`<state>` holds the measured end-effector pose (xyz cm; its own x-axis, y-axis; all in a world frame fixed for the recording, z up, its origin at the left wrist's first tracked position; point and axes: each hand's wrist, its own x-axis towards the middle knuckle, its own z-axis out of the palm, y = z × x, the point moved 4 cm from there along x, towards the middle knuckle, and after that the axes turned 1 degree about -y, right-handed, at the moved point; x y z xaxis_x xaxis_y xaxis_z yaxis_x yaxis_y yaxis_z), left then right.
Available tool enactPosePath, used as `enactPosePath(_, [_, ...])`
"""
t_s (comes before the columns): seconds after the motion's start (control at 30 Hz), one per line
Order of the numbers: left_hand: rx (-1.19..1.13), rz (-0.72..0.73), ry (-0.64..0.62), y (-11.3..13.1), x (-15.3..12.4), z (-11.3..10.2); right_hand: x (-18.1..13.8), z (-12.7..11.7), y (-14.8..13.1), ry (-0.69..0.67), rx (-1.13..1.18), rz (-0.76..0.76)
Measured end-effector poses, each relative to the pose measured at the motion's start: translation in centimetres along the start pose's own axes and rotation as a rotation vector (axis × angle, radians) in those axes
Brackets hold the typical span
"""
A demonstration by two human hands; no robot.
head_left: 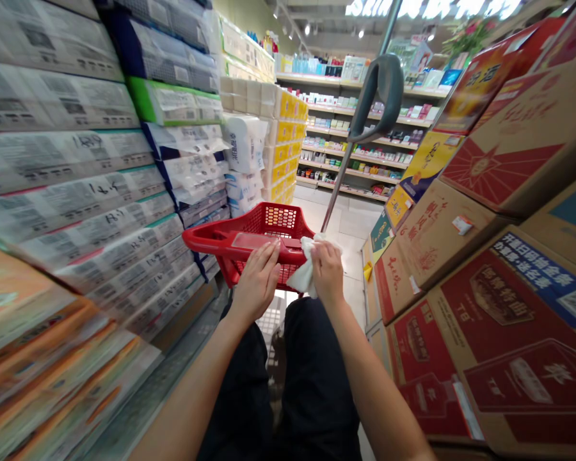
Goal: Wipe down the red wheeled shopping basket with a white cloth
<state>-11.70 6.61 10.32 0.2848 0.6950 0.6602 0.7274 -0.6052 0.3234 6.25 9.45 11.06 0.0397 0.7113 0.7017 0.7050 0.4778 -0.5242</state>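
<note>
A red plastic shopping basket (201, 239) with perforated sides stands in front of my knees. My left hand (260, 276) rests on its near edge, fingers stretched out over the red rim and handle. At the basket's right corner my right hand (328, 269) is closed around a crumpled white cloth (303, 275), which touches the rim and hangs down beside it. A metal pole with a grey loop grip (383, 96) rises just behind the basket's right side. What the basket holds, if anything, cannot be made out.
Tall stacks of wrapped paper packs (100, 160) line the left side, with orange packs (52, 371) nearer me. Cardboard cartons (499, 320) are piled close on the right. Shelves of small goods (355, 128) stand at the back beyond a pale tiled floor (355, 221).
</note>
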Motion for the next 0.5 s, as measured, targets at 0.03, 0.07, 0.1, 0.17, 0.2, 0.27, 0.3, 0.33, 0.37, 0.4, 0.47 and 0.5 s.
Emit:
enactPosePath(0.03, [0.000, -0.002, -0.002, 0.0, 0.0, 0.0, -0.6, 0.6, -1.4, 0.008, -0.093, -0.028])
enactPosePath(0.07, [0.000, -0.006, -0.005, 0.1, 0.0, 0.0, -1.0, 1.3, -2.6, 0.008, -0.168, -0.056])
enactPosePath(0.1, [-0.001, -0.010, -0.008, 0.1, 0.1, 0.0, -1.4, 2.0, -3.6, 0.005, -0.226, -0.082])
enactPosePath(0.17, [-0.006, -0.015, -0.011, 0.2, 0.1, -0.1, -1.9, 3.3, -4.9, 0.010, -0.294, -0.117])
enactPosePath(0.2, [-0.008, -0.015, -0.014, 0.2, 0.1, -0.1, -2.0, 3.8, -5.1, 0.015, -0.306, -0.131])
enactPosePath(0.27, [-0.010, -0.014, -0.022, 0.2, 0.1, -0.1, -2.1, 3.9, -4.7, 0.020, -0.296, -0.182])
enactPosePath(0.3, [-0.009, -0.015, -0.026, 0.2, 0.1, -0.1, -2.1, 3.6, -4.1, 0.011, -0.274, -0.223])
enactPosePath(0.33, [-0.005, -0.018, -0.029, 0.2, 0.1, -0.1, -2.2, 3.1, -3.3, -0.002, -0.241, -0.269])
enactPosePath(0.37, [0.001, -0.021, -0.033, 0.1, 0.0, -0.1, -2.2, 2.5, -2.4, -0.014, -0.197, -0.308])
enactPosePath(0.4, [0.006, -0.024, -0.037, 0.1, 0.0, -0.1, -2.1, 1.7, -1.3, -0.020, -0.141, -0.331])
enactPosePath(0.47, [0.012, -0.025, -0.043, 0.0, 0.0, 0.0, -1.5, 0.0, 1.1, -0.030, 0.003, -0.321])
enactPosePath(0.5, [0.012, -0.023, -0.043, 0.1, 0.0, 0.0, -1.0, -0.6, 2.2, -0.045, 0.086, -0.296])
